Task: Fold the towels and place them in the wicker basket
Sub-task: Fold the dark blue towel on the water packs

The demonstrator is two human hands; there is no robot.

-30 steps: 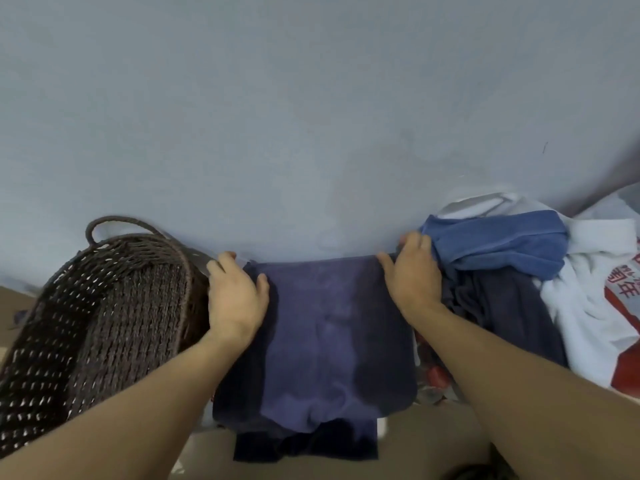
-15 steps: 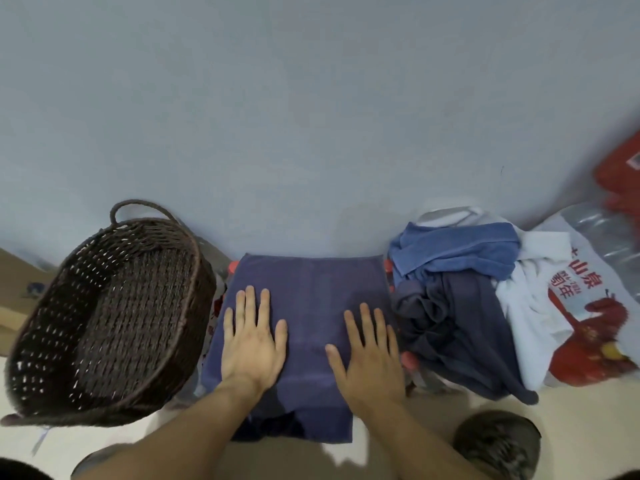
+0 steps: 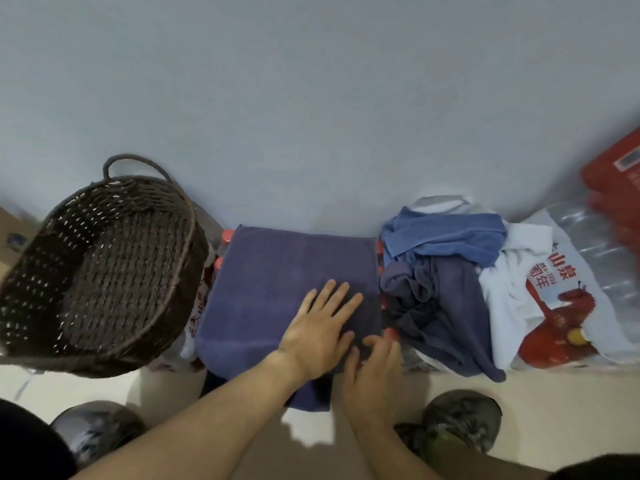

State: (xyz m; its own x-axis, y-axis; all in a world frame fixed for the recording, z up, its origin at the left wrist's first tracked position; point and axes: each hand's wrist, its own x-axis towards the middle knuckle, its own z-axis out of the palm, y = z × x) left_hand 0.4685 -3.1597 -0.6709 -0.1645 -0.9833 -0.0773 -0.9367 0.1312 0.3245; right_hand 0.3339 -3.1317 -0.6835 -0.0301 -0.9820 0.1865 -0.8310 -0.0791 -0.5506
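A dark blue towel [image 3: 270, 282] lies spread flat over a pack of bottles against the wall, its near edge hanging down. My left hand [image 3: 318, 327] presses flat on its right half, fingers spread. My right hand [image 3: 374, 372] sits at the towel's near right corner with fingers curled on the edge; whether it pinches the cloth is unclear. The dark brown wicker basket [image 3: 194, 244] stands to the left, tilted toward me, with nothing inside. A heap of unfolded towels [image 3: 446, 271], light blue on top and dark grey below, lies to the right.
A white cloth and a plastic-wrapped pack of water bottles [image 3: 571, 289] with red print sit at far right, a red box [image 3: 616, 181] behind them. The grey wall [image 3: 311, 98] rises just behind everything. My shoes [image 3: 464, 420] stand on the pale floor.
Both hands slid from the towel's far corners down over it. The left hand has since crossed to the right half, and the right hand dropped to the near right corner.
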